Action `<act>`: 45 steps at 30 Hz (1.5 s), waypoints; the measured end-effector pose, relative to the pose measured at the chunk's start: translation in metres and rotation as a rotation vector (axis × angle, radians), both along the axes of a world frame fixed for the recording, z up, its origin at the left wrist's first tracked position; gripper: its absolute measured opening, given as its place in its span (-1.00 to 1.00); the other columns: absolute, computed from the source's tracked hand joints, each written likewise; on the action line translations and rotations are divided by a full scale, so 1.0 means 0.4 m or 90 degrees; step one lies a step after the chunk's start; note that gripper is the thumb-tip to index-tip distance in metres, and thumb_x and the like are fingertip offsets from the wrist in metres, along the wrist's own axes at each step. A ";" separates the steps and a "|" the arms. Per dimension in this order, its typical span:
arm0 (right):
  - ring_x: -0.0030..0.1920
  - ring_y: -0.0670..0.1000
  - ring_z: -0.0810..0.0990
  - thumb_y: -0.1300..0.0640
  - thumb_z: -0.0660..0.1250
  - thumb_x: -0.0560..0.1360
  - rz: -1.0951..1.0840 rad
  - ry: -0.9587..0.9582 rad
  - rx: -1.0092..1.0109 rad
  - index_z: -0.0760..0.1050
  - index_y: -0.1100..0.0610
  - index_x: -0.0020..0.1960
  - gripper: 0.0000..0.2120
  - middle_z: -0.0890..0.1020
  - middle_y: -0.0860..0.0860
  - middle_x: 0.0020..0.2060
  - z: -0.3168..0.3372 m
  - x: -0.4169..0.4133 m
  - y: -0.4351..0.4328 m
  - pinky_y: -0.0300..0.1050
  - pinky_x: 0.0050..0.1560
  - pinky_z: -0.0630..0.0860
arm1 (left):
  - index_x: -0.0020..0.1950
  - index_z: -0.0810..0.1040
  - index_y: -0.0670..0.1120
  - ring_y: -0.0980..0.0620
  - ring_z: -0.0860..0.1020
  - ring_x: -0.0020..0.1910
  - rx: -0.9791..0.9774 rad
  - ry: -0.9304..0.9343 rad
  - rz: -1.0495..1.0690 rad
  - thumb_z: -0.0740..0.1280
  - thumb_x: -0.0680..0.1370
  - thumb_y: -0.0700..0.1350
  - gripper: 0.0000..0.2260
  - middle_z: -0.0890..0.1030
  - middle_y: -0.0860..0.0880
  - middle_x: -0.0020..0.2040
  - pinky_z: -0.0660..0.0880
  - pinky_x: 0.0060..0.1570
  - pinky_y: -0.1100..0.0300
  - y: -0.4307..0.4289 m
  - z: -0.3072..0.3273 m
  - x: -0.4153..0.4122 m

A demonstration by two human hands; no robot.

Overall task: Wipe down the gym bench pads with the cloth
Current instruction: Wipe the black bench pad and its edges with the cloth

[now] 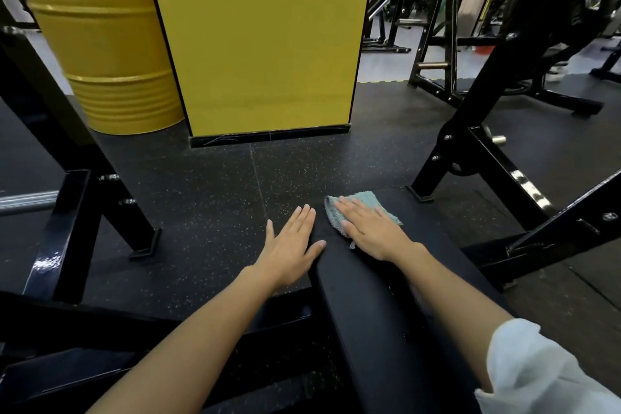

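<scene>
Cloth (pixel 361 203): lying on bench pad (pixel 369 312).
Right grip (pixel 373 232): fingers straight, pressing down on cloth.
Left grip (pixel 290 245): fingers straight, holding nothing, beside pad's edge.

Open passage: speckled black rubber floor (pixel 208 195), left of and beyond the long black padded bench (pixel 369 296).
Obstacles: black steel frame leg (pixel 64 232), well left; black angled steel upright (pixel 473 107), near on the right; yellow square pillar (pixel 262 44) and yellow ribbed drum (pixel 111 60), ahead, well apart.
</scene>
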State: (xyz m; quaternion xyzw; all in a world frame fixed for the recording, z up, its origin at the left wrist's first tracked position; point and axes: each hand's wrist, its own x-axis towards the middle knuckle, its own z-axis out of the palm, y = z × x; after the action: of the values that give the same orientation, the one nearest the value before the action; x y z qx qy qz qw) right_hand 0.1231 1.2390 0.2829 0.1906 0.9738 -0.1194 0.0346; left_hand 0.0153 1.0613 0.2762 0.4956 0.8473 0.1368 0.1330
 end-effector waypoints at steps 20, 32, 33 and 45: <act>0.57 -0.16 -0.11 0.00 -0.08 0.71 0.030 0.048 -0.013 -0.03 -0.13 0.61 -0.52 -0.01 -0.23 0.58 -0.013 -0.071 -0.030 0.02 0.54 -0.16 | 0.59 -0.32 -0.03 0.19 -0.34 0.53 -0.029 0.003 -0.056 -0.01 0.62 0.29 -0.26 -0.35 0.12 0.57 -0.23 0.52 -0.21 0.040 -0.030 -0.056; 0.58 -0.11 -0.12 -0.01 -0.08 0.71 -0.120 0.017 0.002 -0.04 -0.12 0.60 -0.52 -0.03 -0.18 0.59 -0.020 0.017 0.140 0.05 0.54 -0.16 | 0.60 -0.26 0.07 0.26 -0.38 0.50 -0.024 -0.041 -0.074 -0.05 0.57 0.35 -0.27 -0.32 0.23 0.56 -0.25 0.51 -0.21 0.040 -0.038 -0.075; 0.59 -0.09 -0.12 -0.01 -0.08 0.70 -0.127 0.019 0.004 -0.05 -0.11 0.60 -0.52 -0.03 -0.18 0.59 -0.021 0.010 0.128 0.06 0.54 -0.16 | 0.61 -0.25 0.08 0.26 -0.37 0.50 -0.024 -0.042 -0.076 -0.05 0.58 0.35 -0.28 -0.32 0.23 0.56 -0.25 0.51 -0.22 0.040 -0.038 -0.075; 0.58 -0.14 -0.11 -0.07 -0.07 0.70 0.017 0.048 0.000 -0.04 -0.14 0.60 -0.52 -0.02 -0.22 0.58 -0.021 -0.026 0.014 0.00 0.54 -0.15 | 0.61 -0.20 0.08 0.24 -0.30 0.53 -0.090 -0.007 -0.081 -0.09 0.67 0.22 -0.43 -0.25 0.23 0.58 -0.25 0.50 -0.23 0.048 -0.004 -0.081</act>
State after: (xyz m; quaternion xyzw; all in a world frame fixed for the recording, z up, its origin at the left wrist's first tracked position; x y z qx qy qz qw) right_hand 0.1128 1.2448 0.2747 0.1727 0.9768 -0.1263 -0.0002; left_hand -0.0171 1.0805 0.2747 0.5372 0.8208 0.0707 0.1809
